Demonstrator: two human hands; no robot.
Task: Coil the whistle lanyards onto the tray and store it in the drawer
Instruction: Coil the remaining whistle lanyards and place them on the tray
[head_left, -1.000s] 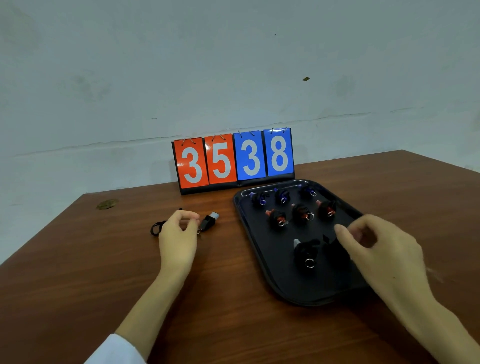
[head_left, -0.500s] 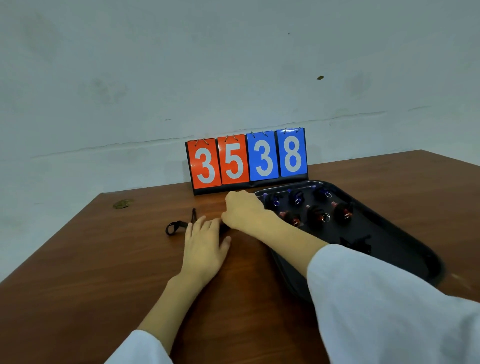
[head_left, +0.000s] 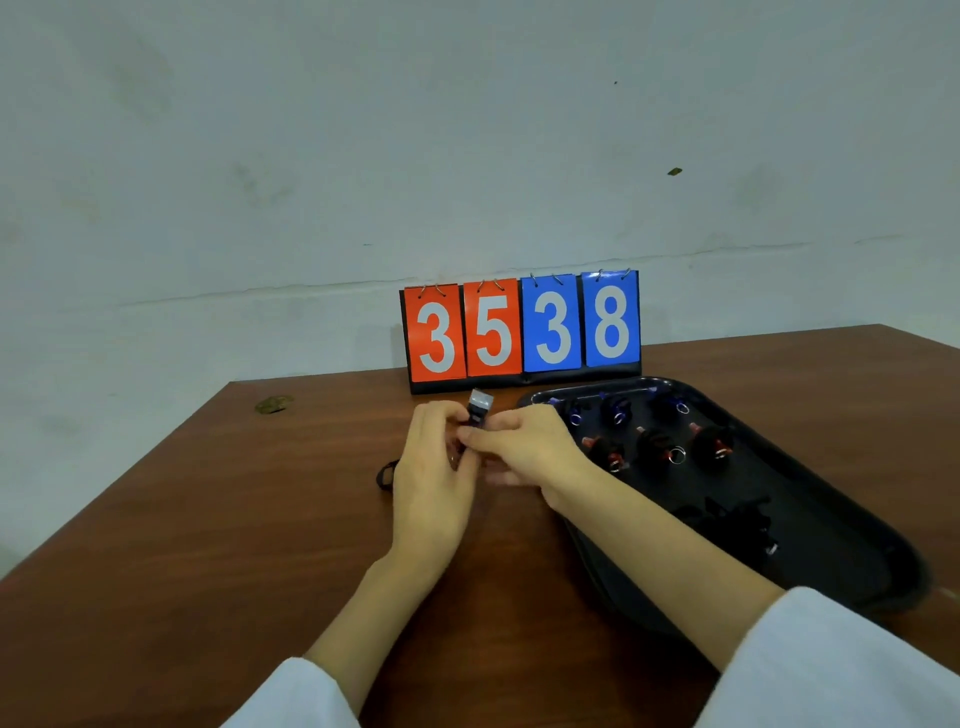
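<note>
**Coiling the Last Loose Lanyard**

The whistle (head_left: 479, 410) is pinched upright between the left hand (head_left: 431, 478) and right hand (head_left: 524, 452), above the table (head_left: 208, 545) just left of the tray (head_left: 831, 525). Its lanyard (head_left: 385, 474) trails leftward. The cord should be wound in tight, even turns, tension kept throughout, then set beside the coiled whistles (head_left: 655, 451).

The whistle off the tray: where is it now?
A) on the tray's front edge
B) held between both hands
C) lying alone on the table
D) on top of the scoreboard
B: the whistle sticks up between the left hand and right hand, left of the tray.
</note>
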